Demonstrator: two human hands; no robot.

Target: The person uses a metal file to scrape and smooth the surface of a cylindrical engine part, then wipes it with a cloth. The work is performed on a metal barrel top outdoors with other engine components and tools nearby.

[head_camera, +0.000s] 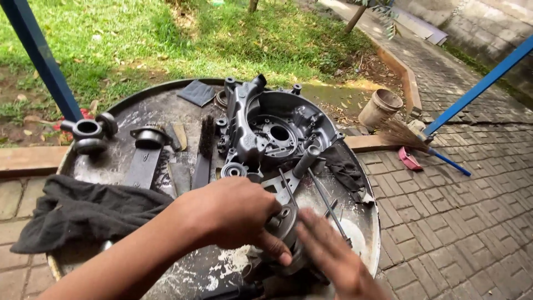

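A round grey metal engine part (286, 225) sits at the near edge of the round, dusty metal tray (355, 222). The left hand (233, 211) closes over it from above, thumb against its rim. The right hand (333, 255) lies flat and open against its side. Just beyond stands a large dark grey engine casing (277, 130), with a black rag (78, 211) to the left.
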